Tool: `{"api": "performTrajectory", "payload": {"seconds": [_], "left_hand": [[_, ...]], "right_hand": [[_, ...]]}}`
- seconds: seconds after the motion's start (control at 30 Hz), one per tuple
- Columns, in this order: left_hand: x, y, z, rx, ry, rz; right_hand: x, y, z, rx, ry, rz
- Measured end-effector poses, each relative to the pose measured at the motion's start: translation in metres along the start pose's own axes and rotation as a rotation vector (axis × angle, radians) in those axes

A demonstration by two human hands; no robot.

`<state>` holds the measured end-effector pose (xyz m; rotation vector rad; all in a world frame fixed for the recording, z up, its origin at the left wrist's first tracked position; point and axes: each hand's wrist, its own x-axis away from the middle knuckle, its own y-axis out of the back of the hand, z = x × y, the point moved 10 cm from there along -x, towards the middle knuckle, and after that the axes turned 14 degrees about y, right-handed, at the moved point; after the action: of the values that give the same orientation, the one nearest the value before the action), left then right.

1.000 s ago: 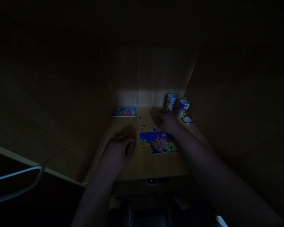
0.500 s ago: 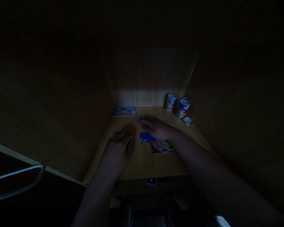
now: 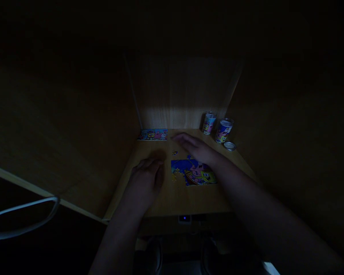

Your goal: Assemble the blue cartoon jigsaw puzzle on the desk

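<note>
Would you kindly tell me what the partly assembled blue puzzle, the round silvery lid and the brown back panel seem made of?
Puzzle: probably printed cardboard, finish unclear, by its notched edge. Lid: likely metal, slightly shiny, by its bright rim. Back panel: wood or laminate, apparently matt, by its streaky grain.

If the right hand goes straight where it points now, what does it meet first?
Probably the flat rectangular blue cartoon panel at back left, but the right hand may pass above.
</note>
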<state>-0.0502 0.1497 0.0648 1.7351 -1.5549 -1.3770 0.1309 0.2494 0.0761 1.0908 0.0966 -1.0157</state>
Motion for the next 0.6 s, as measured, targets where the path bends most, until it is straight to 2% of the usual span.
{"api": "performTrajectory", "payload": {"seconds": [0.07, 0.13, 0.23, 0.43, 0.5, 0.6], "left_hand": [[0.001, -0.004, -0.001, -0.026, -0.015, 0.019], [0.002, -0.008, -0.002, -0.054, -0.031, 0.043], [0.002, -0.012, 0.0, -0.087, -0.017, 0.068], [0.002, -0.012, 0.007, -0.114, 0.023, 0.041], [0.001, -0.012, 0.01, -0.139, 0.042, 0.032], [0.001, -0.009, 0.015, -0.154, 0.084, 0.009]], "right_hand": [[0.006, 0.029, -0.021, 0.166, -0.126, -0.121], [0.013, 0.043, -0.034, 0.227, -0.192, -0.139], [0.02, 0.043, -0.041, 0.247, -0.208, -0.028], [0.025, 0.018, -0.031, 0.191, -0.192, 0.25], [0.027, 0.02, -0.034, 0.228, -0.223, 0.275], [0.029, 0.04, -0.046, 0.387, -0.323, 0.206]]}}
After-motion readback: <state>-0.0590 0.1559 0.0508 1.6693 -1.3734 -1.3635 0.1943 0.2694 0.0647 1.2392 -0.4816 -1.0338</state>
